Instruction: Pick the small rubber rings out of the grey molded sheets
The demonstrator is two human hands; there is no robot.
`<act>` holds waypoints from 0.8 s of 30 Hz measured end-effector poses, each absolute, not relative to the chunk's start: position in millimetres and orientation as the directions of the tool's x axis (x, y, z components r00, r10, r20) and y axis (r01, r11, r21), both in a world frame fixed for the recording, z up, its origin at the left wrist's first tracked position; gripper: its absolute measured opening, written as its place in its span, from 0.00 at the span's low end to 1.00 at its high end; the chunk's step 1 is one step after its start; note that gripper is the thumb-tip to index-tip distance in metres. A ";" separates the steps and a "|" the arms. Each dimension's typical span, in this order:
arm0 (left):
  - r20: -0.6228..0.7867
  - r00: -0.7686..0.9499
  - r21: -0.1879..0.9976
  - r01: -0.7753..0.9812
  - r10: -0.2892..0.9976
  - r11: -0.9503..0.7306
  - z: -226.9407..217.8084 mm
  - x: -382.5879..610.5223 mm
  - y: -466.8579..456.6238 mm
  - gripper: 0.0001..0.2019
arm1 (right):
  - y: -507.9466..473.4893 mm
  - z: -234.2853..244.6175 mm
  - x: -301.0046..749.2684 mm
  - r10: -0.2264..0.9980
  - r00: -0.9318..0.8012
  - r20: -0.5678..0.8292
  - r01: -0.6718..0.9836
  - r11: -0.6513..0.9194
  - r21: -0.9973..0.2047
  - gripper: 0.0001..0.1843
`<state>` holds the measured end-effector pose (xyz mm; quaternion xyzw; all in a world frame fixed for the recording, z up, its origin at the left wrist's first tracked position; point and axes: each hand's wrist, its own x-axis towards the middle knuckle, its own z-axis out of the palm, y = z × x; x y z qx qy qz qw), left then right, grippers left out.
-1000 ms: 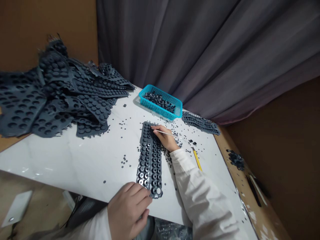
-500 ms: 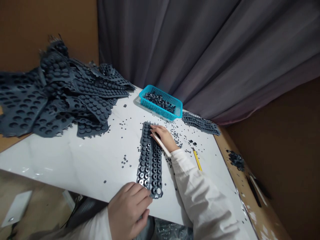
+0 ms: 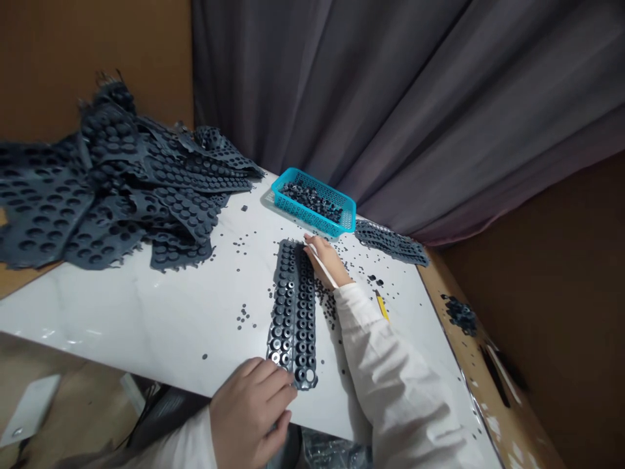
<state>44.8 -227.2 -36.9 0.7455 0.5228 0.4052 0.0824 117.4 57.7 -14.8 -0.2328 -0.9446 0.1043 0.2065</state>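
Observation:
A dark grey rubber strip (image 3: 293, 319) with rows of round, raised parts lies lengthwise on the white table. My left hand (image 3: 254, 410) holds its near end, fingers curled over the near left corner and thumb lower down. At the strip's far right end, my right hand (image 3: 329, 260) is closed around a slim white stick-like tool (image 3: 322, 266). The tool's tip is beside the strip's far edge, too small to make out clearly. Small dark round bits (image 3: 328, 306) are scattered to the right of the strip, partly under my right wrist.
A turquoise basket (image 3: 312, 218) of small black parts stands behind the strip. Crumpled rubber sheets (image 3: 112, 189) are heaped at left. Another rubber strip (image 3: 393, 242), a yellow cutter (image 3: 381, 306) and a dark pile of pieces (image 3: 459, 314) are at right.
My right hand and the white tool have moved a little right and away from me, off the strip's top toward its far right edge. My left hand has stayed in place.

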 end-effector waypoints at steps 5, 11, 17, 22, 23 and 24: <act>0.519 0.125 0.537 0.722 0.845 -0.436 -38.1 45.2 -226.9 0.07 | 46.9 -17.4 120.2 0.520 -0.800 0.300 0.292 0.773 -0.563 0.11; 0.527 0.132 0.522 0.729 0.840 -0.442 -36.1 44.6 -226.6 0.07 | 48.0 -25.5 119.3 0.491 -0.812 0.315 0.249 0.780 -0.574 0.12; 0.528 0.125 0.520 0.734 0.840 -0.437 -35.6 45.0 -226.5 0.06 | 51.1 -26.0 118.3 0.465 -0.830 0.307 0.264 0.814 -0.517 0.11; 0.524 0.123 0.523 0.735 0.843 -0.432 -36.3 45.2 -227.0 0.06 | 52.1 -24.2 116.2 0.438 -0.851 0.289 0.310 0.864 -0.396 0.11; 0.523 0.123 0.525 0.733 0.843 -0.432 -36.2 45.3 -227.0 0.06 | 53.4 -24.1 115.5 0.434 -0.854 0.286 0.315 0.870 -0.380 0.11; 0.523 0.122 0.526 0.732 0.844 -0.432 -36.1 45.3 -227.0 0.06 | 55.4 -24.1 114.8 0.432 -0.856 0.285 0.317 0.873 -0.371 0.11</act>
